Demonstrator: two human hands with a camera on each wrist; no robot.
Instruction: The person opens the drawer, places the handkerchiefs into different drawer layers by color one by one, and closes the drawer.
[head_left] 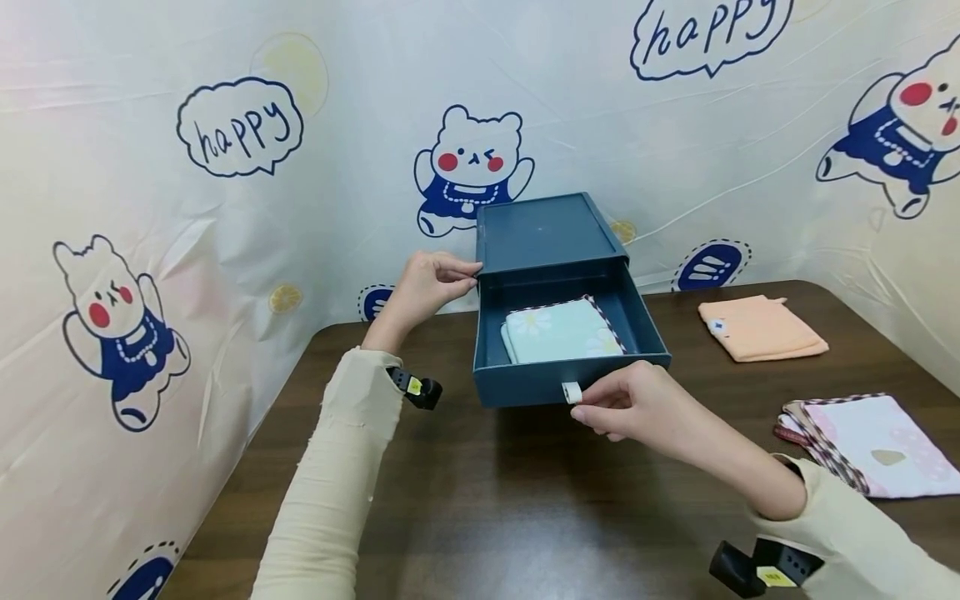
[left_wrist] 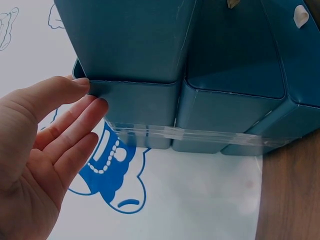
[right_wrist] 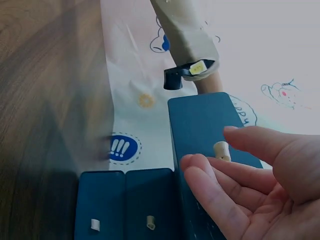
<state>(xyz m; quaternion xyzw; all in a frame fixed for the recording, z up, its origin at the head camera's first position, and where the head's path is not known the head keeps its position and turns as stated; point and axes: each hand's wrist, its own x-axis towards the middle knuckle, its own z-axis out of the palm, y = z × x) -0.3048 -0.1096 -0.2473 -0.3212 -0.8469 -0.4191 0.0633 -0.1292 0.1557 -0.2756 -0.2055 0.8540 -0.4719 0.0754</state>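
Observation:
A dark blue drawer box (head_left: 546, 229) has its top drawer (head_left: 525, 385) pulled out, with a folded mint-green cloth (head_left: 558, 329) lying inside. My left hand (head_left: 426, 287) holds the box's upper left corner; in the left wrist view the thumb (left_wrist: 75, 86) lies on the edge and the fingers are below it. At the drawer front my right hand (head_left: 637, 408) is beside the white pull tab (head_left: 572, 392). Seen from the right wrist, that tab (right_wrist: 222, 151) shows in the gap between thumb and fingers, which do not close on it.
To the right of the box lies a folded peach cloth (head_left: 761, 329). Nearer on the brown table (head_left: 450, 517) is a pink-and-white cloth with a checked border (head_left: 885, 446). Lower drawers (right_wrist: 102, 200) with tabs appear shut. A printed sheet (head_left: 360, 167) hangs behind.

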